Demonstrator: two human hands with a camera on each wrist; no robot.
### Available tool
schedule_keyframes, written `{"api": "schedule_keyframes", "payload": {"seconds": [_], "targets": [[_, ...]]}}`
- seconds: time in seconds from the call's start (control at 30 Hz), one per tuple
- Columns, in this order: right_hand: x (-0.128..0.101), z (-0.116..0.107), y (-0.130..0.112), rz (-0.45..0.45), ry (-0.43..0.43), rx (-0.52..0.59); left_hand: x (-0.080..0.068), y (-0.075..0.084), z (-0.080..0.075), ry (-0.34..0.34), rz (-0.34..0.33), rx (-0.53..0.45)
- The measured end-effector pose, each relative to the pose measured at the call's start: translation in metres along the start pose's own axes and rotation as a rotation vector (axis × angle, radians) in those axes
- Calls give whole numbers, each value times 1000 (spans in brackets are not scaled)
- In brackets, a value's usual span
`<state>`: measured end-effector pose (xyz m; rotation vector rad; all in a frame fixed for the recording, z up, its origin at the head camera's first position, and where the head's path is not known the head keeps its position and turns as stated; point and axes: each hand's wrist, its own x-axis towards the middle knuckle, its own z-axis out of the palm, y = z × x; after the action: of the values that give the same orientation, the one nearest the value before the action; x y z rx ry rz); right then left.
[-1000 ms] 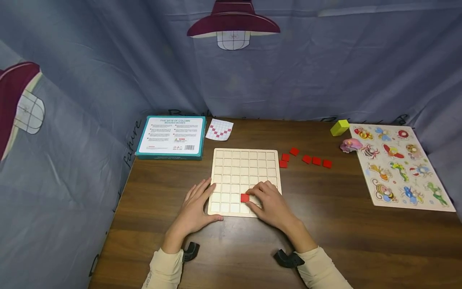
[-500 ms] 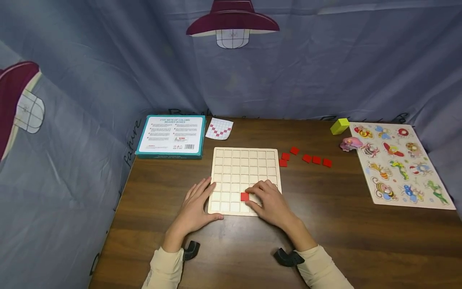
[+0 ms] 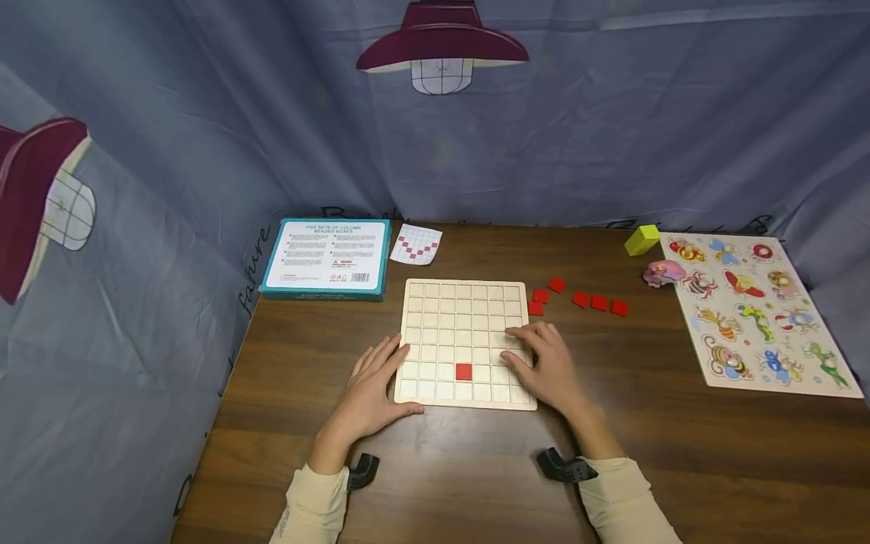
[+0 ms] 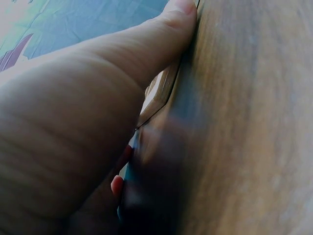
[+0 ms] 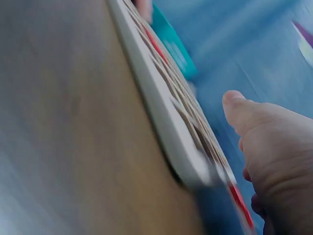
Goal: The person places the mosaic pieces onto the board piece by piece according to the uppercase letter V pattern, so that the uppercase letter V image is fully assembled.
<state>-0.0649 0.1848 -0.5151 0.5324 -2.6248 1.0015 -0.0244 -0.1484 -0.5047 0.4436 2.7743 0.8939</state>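
A pale wooden grid board (image 3: pixel 437 311) lies flat on the table, with one red square tile (image 3: pixel 464 372) seated in the middle column, second row from the near edge. My left hand (image 3: pixel 370 389) rests against the board's near-left corner, fingers along the left edge and thumb by the near edge. In the left wrist view its thumb (image 4: pixel 168 29) crosses in front of the board's corner. Nothing is between the fingers of my right hand (image 3: pixel 552 370), which hovers over the board's right part. The right wrist view shows its thumb (image 5: pixel 239 110) raised apart from the board.
Several loose red tiles (image 3: pixel 599 303) lie beyond the board's far-right corner. Behind it are a teal-edged box (image 3: pixel 322 261) and a paper card with a V pattern (image 3: pixel 416 244). At right lie a yellow block (image 3: pixel 642 240), a pink toy (image 3: pixel 662 273) and an insect puzzle board (image 3: pixel 754 332).
My right hand has let go of the red tile and moved right and slightly away, leaving the tile in its square. The left hand stays at the board's corner.
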Motion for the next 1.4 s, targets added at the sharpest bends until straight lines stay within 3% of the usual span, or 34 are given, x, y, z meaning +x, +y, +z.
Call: {"api": "schedule_keyframes", "payload": {"seconds": [0.3,0.47,0.67,0.9,1.17,1.4], "targets": [[-12,-49,65,300,119,-55,0,-1,3,-12,-4,-9],[-21,-71,96,413,165,-135,0,-2,4,-11,2,-13],[-20,-80,106,549,99,-214,-1,-2,5,3,2,-18],[-18,-78,105,538,21,-289,-2,-2,5,6,0,-22],[-18,-77,100,573,90,-210,0,-3,4,-8,-11,-7],[-18,-76,98,586,131,-213,1,-3,3,-9,-8,-12]]}}
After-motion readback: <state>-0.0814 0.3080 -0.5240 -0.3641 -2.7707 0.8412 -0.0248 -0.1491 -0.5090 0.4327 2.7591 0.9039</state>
